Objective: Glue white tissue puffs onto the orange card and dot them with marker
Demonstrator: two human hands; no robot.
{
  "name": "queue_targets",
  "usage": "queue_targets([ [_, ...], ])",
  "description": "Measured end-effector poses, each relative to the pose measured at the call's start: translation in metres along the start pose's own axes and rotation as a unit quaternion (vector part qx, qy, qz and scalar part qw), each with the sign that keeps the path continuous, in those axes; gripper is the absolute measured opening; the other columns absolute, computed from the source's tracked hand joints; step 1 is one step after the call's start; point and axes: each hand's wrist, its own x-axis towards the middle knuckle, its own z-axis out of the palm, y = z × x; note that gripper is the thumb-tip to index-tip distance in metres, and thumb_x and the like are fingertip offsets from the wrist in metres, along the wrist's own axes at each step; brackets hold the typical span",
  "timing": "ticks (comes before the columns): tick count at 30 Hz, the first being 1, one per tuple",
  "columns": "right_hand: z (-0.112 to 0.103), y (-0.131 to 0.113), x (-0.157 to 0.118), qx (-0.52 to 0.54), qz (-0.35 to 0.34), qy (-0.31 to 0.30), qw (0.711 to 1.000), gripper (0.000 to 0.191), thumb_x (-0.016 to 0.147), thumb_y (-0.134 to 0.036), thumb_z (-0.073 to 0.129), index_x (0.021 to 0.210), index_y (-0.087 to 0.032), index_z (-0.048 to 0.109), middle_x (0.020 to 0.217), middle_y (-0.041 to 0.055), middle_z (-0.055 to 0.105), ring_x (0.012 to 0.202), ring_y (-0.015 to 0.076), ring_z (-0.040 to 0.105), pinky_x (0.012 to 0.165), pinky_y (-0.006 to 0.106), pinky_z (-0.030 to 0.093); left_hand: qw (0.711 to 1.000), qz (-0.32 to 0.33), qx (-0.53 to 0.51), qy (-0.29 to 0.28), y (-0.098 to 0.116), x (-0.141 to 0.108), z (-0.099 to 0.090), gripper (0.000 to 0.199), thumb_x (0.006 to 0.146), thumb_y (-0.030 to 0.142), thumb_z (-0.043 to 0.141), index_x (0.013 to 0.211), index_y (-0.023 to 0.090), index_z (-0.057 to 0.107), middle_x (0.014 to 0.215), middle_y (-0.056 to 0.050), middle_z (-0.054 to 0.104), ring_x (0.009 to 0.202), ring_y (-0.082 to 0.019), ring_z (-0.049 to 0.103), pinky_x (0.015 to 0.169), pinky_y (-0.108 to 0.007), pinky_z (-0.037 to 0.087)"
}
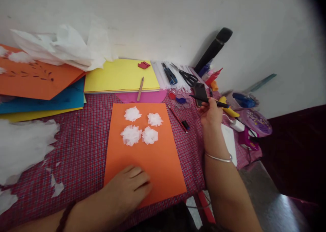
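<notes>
An orange sheet (150, 164) lies on the checked cloth, with several white tissue-paper puffs (131, 135) on its upper half. My left hand (129, 188) rests on the lower left of this sheet, palm down, fingers slightly bent and a little apart, holding nothing. Off to the right, my right hand (211, 113) has its fingers closed round a dark pen or brush (210, 101), just in front of a dark phone (200, 91). Between the sheet and my right arm lie a red pencil (178, 119) and a small dark block (185, 124).
Yellow sheets (119, 75) lie at the back, with a brown pencil (140, 89) over their edge. Scissors (187, 76), a blue cutter (170, 74) and a red tube (214, 76) are at the back right. White tissue (22, 147) covers the left side.
</notes>
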Motion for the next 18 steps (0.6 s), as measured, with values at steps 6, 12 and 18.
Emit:
queue_targets([
  [6, -0.002, 0.005, 0.003, -0.055, -0.054, 0.001, 0.997, 0.015, 0.079, -0.032, 0.069, 0.084, -0.022, 0.059, 0.053, -0.0078, 0.058, 0.040, 0.0062, 0.050, 0.037, 0.014, 0.043, 0.998, 0.002, -0.051, 0.025, -0.004, -0.002, 0.006, 0.023, 0.094, 0.008, 0.043, 0.105, 0.018, 0.060, 0.094, -0.006, 0.065, 0.082, -0.019, 0.053, 0.074, -0.033, 0.041],
  [12, -0.001, 0.012, 0.004, -0.098, -0.087, -0.009, 0.991, 0.014, 0.076, -0.031, 0.070, 0.079, -0.022, 0.059, 0.056, -0.0052, 0.059, 0.046, 0.0081, 0.054, 0.041, 0.017, 0.045, 0.996, -0.023, -0.081, -0.001, -0.004, -0.002, 0.001, 0.022, 0.098, 0.010, 0.042, 0.105, 0.019, 0.061, 0.098, -0.004, 0.067, 0.085, -0.019, 0.054, 0.079, -0.032, 0.042],
  [18, 0.002, 0.015, 0.003, -0.132, -0.116, -0.037, 0.984, 0.010, 0.075, -0.030, 0.068, 0.078, -0.022, 0.062, 0.056, -0.0051, 0.057, 0.048, 0.0102, 0.052, 0.043, 0.022, 0.044, 0.996, -0.014, -0.076, 0.038, -0.003, 0.000, -0.001, 0.026, 0.103, 0.017, 0.037, 0.106, 0.019, 0.063, 0.097, -0.004, 0.068, 0.083, -0.018, 0.054, 0.078, -0.032, 0.041],
])
